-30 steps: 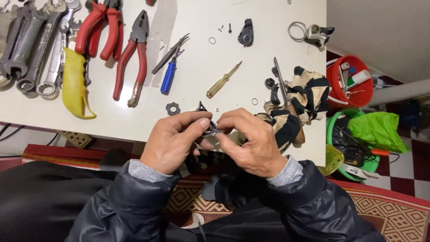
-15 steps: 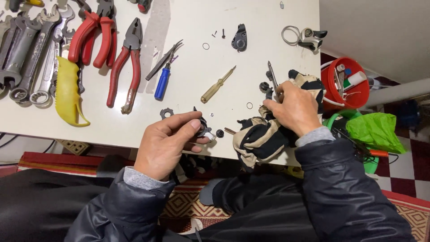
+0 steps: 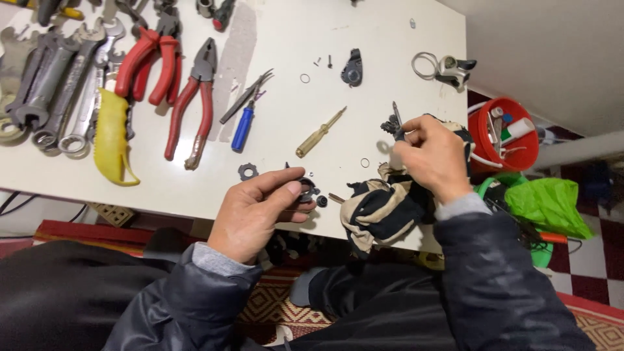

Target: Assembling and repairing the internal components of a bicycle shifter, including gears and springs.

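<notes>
- The small dark part (image 3: pixel 304 190) sits pinched in my left hand (image 3: pixel 257 214), at the white table's (image 3: pixel 390 39) near edge.
- My right hand (image 3: pixel 432 156) is closed on a thin tool (image 3: pixel 396 117) (above the black-and-tan glove (image 3: pixel 383 211)).
- Risk, I'd say: the loose washer (image 3: pixel 364 162) could be nudged off the table.

Pliers (image 3: pixel 195 104) left of screwdriver (image 3: pixel 320 133), gloves (image 3: pixel 383 208) at table (image 3: pixel 390 39) edge

White table (image 3: pixel 364 39) (pliers (image 3: pixel 195 104), wrenches (image 3: pixel 52 84), screwdrivers (image 3: pixel 320 133))
</notes>
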